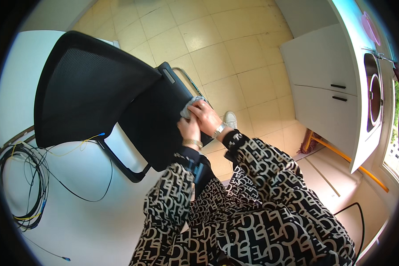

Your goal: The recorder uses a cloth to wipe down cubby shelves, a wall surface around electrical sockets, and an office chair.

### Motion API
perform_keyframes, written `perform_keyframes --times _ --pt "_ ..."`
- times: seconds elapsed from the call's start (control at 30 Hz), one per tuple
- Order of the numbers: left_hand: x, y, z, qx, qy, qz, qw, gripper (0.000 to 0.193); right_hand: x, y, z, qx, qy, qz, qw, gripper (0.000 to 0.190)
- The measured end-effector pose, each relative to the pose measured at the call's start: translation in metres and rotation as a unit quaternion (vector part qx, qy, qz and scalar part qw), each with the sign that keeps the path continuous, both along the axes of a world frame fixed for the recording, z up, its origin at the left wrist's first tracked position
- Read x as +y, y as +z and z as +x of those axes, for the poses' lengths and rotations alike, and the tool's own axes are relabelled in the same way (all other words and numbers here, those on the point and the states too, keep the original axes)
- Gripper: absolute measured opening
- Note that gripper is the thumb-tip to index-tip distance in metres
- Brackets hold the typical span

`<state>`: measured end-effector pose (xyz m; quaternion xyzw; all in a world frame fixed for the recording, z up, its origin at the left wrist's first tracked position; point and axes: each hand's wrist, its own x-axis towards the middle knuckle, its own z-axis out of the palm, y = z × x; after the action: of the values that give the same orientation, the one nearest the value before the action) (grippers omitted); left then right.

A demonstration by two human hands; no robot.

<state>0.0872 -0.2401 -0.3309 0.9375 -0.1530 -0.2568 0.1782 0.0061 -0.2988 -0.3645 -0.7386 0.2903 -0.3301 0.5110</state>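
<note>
A crumpled grey-blue cloth point(192, 106) is bunched between my hands over the edge of a black office chair's seat point(149, 123). My right hand point(206, 115), with a silver watch at the wrist, grips the cloth from the right. Close against it, my left hand point(189, 130) has its curled fingers at the cloth's lower end; a gold-toned watch is on that wrist. The chair's mesh backrest point(93, 89) spreads to the left, and one black armrest point(126, 166) shows below it. Both hands cover part of the seat's edge.
Coiled black cables point(23, 186) hang by the white wall point(96, 229) at left; a thin yellow cable point(83, 143) crosses the backrest's lower corner. At right stand a white cabinet point(319, 66) with a sink point(372, 93) and an orange pole point(339, 153). Tiled floor point(219, 63) lies beyond the chair.
</note>
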Motion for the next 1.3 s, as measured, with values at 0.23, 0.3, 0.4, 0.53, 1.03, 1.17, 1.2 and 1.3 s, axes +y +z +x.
perform_keyframes --times 0.23,0.3,0.4,0.53,1.03,1.17,1.2,1.3 --pt "0.055 -0.002 -0.010 -0.028 0.007 -0.130 0.991 0.068 0.040 0.004 -0.009 0.057 0.052 0.021 0.997 0.022" --pt "0.092 -0.008 -0.055 0.005 0.042 -0.091 0.995 0.071 0.076 -0.012 -0.051 0.056 0.087 0.019 0.994 0.027" --pt "0.132 -0.015 -0.088 -0.020 0.027 -0.069 0.997 0.065 0.108 -0.017 -0.082 0.049 0.111 0.045 0.992 0.034" --pt "0.093 -0.021 -0.050 -0.056 -0.020 -0.031 0.998 0.056 0.076 -0.020 -0.056 0.027 0.085 0.067 0.994 0.034" --pt "0.069 0.008 0.010 -0.087 -0.109 0.041 0.989 0.072 0.109 0.025 -0.061 0.181 0.173 0.101 0.963 0.086" --pt "0.030 0.010 0.044 -0.306 -0.305 -0.010 0.902 0.068 0.113 0.024 -0.048 0.234 0.164 0.079 0.955 0.088" --pt "0.007 0.018 0.054 -0.309 -0.357 0.019 0.881 0.066 0.108 0.021 -0.047 0.271 0.190 0.101 0.938 0.088" --pt "-0.067 0.036 0.090 -0.338 -0.448 0.111 0.820 0.062 0.093 0.027 -0.044 0.288 0.232 0.120 0.921 0.088"
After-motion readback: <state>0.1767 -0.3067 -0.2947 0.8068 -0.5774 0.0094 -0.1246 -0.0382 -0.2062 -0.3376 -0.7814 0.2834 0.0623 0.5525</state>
